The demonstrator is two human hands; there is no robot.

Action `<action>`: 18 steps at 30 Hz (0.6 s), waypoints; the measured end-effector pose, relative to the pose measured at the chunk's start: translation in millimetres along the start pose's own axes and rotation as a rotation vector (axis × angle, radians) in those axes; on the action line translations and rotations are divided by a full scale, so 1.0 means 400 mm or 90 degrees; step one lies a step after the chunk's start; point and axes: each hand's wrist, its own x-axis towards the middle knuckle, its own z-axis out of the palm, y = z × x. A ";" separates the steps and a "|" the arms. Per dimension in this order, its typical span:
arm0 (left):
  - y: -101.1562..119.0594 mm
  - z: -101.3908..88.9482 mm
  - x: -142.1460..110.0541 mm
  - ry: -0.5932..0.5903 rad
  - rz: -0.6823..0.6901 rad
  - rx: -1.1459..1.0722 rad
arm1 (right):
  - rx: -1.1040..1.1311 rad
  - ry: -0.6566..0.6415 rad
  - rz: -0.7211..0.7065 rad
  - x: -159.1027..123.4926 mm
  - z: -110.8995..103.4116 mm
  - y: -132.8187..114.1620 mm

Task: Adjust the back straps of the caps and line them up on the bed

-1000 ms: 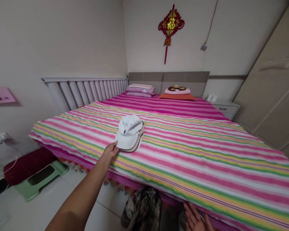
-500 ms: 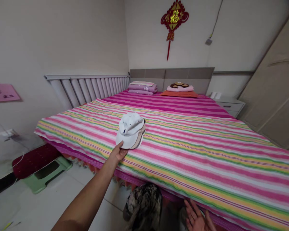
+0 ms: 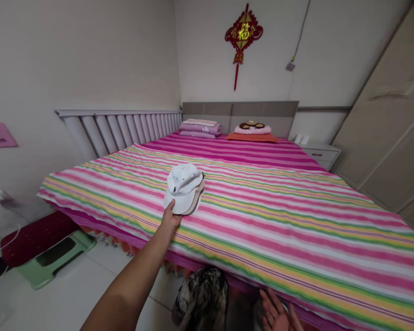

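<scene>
At far left, a green stool stands on the tiled floor, with a red cushion just beside it. The left hand is reached out over the bed edge, its fingers touching the brim of the white cap, though whether it is pinched cannot be told. That cap is stacked on a beige cap on the striped sheet, its brim pointed toward the person and its long axis running roughly front to back. The hand is placed further right along the brim than in the earlier frame. Below the edge, a mottled object is cut off and hard to make out. The right hand is held open, fingers spread, with nothing grasped, and is partly cut off by the frame.
</scene>
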 end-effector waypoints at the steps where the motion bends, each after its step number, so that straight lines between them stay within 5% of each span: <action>1: 0.000 -0.003 -0.002 -0.001 0.003 0.008 | -0.001 0.000 -0.001 0.001 -0.002 0.000; 5: -0.036 -0.041 -0.051 -0.017 0.016 0.049 | -0.011 -0.009 0.001 0.003 -0.012 0.002; 9: -0.154 -0.152 -0.165 -0.037 0.016 0.111 | -0.025 -0.014 -0.007 0.004 -0.018 0.009; 14: -0.323 -0.343 -0.308 -0.292 -0.079 0.663 | -0.053 -0.006 -0.001 0.007 -0.018 0.014; 18: -0.363 -0.418 -0.353 -0.558 0.193 1.089 | -0.060 0.016 0.003 0.006 -0.015 0.013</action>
